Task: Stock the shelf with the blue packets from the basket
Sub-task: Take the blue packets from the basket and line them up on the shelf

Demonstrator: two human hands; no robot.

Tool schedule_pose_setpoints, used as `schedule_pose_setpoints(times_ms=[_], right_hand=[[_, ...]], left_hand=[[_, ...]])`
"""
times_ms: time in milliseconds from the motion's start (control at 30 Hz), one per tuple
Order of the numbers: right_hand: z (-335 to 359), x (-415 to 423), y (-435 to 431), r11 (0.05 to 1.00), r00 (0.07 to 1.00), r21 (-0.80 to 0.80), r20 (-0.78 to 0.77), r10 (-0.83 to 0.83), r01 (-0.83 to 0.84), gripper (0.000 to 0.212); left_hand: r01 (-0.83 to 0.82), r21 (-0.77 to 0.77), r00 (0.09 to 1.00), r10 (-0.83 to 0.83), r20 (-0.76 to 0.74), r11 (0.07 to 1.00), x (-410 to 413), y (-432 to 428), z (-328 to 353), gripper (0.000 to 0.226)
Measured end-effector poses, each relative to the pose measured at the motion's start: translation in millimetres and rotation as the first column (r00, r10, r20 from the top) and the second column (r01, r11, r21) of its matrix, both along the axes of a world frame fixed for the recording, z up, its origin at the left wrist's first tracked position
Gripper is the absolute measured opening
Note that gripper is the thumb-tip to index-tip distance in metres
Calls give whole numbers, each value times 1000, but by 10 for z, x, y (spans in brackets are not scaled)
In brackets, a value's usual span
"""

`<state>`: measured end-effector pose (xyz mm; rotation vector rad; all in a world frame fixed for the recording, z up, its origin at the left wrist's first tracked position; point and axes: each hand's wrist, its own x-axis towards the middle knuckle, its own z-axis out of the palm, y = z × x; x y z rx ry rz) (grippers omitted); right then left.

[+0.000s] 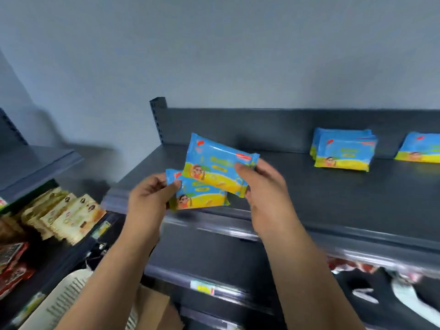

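Head view: two blue packets are held over the front of the shelf [333, 198], the upper packet [214, 167] pinched at its 3 o'clock end by the right hand [262, 184] and the lower packet [202, 198] pinched at its 9 o'clock end by the left hand [150, 198]. The end grips are judged to leave each packet free to be laid flat singly. Toward 3 o'clock on the shelf lie one stack [342, 151] of at least two packets, exact count not discernible, and one edge packet [421, 148] cut by the frame; one basket [69, 296] is seen at 7 o'clock, contents hidden.
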<state>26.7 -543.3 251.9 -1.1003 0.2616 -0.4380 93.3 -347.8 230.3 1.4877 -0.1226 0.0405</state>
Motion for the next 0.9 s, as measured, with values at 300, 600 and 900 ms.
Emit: schedule_pose_setpoints(times_ms=[300, 600, 900], right_hand=[[229, -442, -1770, 962, 953, -8, 142, -269, 273, 44], [288, -816, -2654, 899, 904, -139, 174, -391, 416, 20], [133, -785, -2897, 894, 907, -154, 74, -415, 421, 17]], left_hand=[[344, -17, 939, -343, 33, 939, 149, -2234, 486, 14], [500, 13, 866, -500, 18, 866, 7, -3493, 180, 15], [156, 237, 971, -193, 139, 959, 17, -3855, -28, 12]])
